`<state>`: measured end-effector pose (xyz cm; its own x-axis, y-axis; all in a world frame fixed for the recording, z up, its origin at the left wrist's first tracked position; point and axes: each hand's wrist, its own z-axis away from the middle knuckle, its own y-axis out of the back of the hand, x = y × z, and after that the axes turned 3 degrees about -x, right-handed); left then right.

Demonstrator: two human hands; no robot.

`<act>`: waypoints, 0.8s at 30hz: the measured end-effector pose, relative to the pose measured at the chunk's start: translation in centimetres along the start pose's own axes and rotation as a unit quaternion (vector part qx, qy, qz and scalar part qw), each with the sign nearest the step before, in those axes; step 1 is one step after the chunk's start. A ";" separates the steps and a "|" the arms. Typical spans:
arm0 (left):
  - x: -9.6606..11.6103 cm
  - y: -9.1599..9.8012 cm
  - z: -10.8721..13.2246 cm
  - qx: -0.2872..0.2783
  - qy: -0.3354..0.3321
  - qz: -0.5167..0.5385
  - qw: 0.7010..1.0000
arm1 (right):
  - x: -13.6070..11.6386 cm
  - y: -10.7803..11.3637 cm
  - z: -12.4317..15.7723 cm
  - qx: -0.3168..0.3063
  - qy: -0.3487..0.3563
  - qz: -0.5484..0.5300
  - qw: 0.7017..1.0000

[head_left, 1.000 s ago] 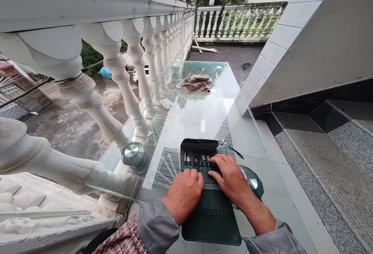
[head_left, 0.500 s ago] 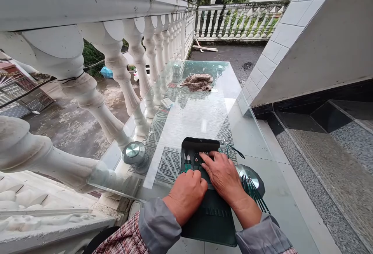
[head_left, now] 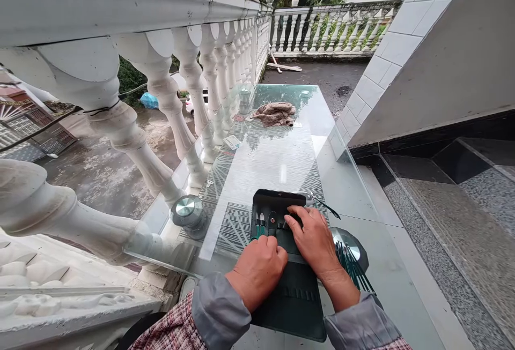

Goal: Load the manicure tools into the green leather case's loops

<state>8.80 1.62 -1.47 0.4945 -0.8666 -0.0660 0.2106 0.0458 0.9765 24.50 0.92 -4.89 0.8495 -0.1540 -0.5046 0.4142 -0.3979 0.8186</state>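
Note:
A dark tool case (head_left: 287,307) lies unfolded on the glass table, with a snap strap and a row of elastic loops inside. Two slim green-handled tools (head_left: 260,224) stand in loops at its upper left. My left hand (head_left: 259,269) is closed low over the case, just below these tools; what its fingers hold is hidden. At the case's upper right, my right hand (head_left: 316,240) has thumb and forefinger bent together over the loops, and what lies between them is too small to make out. Several thin green tools (head_left: 354,264) lie in a bunch right of the case.
The glass table (head_left: 354,200) stretches away beside a white balustrade (head_left: 161,98). A crumpled brown cloth (head_left: 274,114) and a small card (head_left: 232,142) lie farther up it. A strap (head_left: 328,207) sticks out past the case's top right corner. Steps (head_left: 462,221) are at the right.
My right hand has shifted a little to the right across the case, uncovering more of the strap and loops. My left hand keeps its place.

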 end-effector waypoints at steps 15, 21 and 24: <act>-0.4 -0.4 0.1 0.001 -0.021 0.010 1.000 | 2.5 -0.6 -0.6 0.131 -0.034 0.043 0.990; -2.5 1.6 1.0 -0.011 0.033 0.076 0.997 | 0.3 0.4 0.2 0.176 0.078 0.000 0.981; -4.0 2.0 1.5 -0.019 0.127 0.069 0.989 | -0.4 0.7 0.8 0.186 0.082 -0.027 0.979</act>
<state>5.97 4.38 1.10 0.7155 -0.6985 0.0134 0.1553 0.1777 0.9717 24.18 -0.03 -4.38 0.8828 0.0115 -0.4696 0.3391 -0.7074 0.6202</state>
